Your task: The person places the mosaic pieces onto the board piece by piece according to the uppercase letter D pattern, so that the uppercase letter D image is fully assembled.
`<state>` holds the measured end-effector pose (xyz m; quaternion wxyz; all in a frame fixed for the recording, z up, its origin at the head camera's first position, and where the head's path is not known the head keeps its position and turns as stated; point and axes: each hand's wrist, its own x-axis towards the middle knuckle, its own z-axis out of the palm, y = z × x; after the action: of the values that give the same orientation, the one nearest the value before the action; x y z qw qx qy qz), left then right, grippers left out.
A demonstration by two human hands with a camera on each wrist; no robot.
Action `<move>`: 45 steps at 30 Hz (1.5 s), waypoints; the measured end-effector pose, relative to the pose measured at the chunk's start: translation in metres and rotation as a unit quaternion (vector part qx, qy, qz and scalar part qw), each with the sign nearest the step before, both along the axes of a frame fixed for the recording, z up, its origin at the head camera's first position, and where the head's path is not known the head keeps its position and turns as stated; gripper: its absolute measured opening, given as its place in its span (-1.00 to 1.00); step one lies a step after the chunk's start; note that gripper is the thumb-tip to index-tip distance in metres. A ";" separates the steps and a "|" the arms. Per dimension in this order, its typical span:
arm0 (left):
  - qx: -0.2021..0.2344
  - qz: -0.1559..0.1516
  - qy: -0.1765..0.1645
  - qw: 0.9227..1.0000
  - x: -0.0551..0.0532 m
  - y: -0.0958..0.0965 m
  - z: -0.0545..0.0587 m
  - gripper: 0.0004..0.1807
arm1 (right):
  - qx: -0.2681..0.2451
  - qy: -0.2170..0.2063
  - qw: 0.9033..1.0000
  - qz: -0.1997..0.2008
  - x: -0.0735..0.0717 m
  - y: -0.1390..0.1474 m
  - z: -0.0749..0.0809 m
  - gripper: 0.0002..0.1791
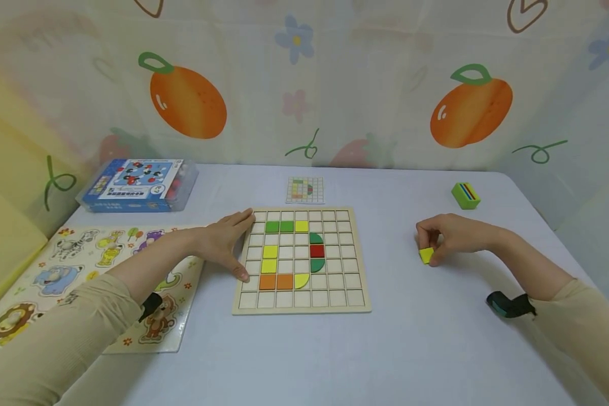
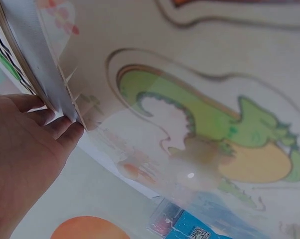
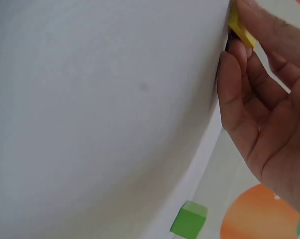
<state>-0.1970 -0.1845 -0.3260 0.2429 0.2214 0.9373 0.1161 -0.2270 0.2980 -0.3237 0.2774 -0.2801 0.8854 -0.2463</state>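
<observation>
A wooden grid board [image 1: 300, 310] lies mid-table, with green, yellow, orange and red tiles set in some of its squares. My left hand [image 1: 224, 241] rests along the board's left edge, fingers extended and thumb apart near the lower left side. Right of the board, my right hand [image 1: 451, 237] pinches a yellow tile [image 1: 426, 255] between thumb and fingers, just over the table. The right wrist view also shows this yellow tile [image 3: 242, 29], partly covered by the thumb.
A small pattern card [image 1: 305, 190] lies behind the board. At back right stands a green block [image 1: 466, 195] with coloured stripes. An animal puzzle board [image 1: 88, 276] lies at left under the left forearm; behind it sits a blue-labelled plastic box [image 1: 137, 186].
</observation>
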 end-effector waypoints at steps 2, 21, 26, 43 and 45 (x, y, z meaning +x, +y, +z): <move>0.000 0.002 -0.004 1.000 0.001 0.000 0.000 0.50 | -0.001 0.010 1.000 0.000 -0.002 -0.003 0.000 -0.70; -0.003 -0.005 0.002 1.000 0.000 -0.002 0.000 0.51 | -0.073 0.064 0.995 0.000 -0.017 -0.112 0.010 -0.88; -0.002 -0.004 0.001 1.000 0.001 -0.002 0.001 0.52 | -0.095 0.069 0.993 0.018 -0.019 -0.155 0.018 -0.89; -0.009 -0.010 0.000 1.000 -0.001 0.000 0.002 0.49 | -0.157 0.052 0.985 0.058 -0.027 -0.245 0.022 -0.88; -0.009 -0.011 -0.001 1.000 -0.001 -0.001 0.002 0.49 | -0.155 0.054 0.984 0.061 -0.028 -0.250 0.022 -0.87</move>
<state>-0.1985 -0.1851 -0.3243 0.2467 0.2292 0.9357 0.1051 -0.2548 0.0483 -0.3021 0.1966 -0.3865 0.8313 -0.3478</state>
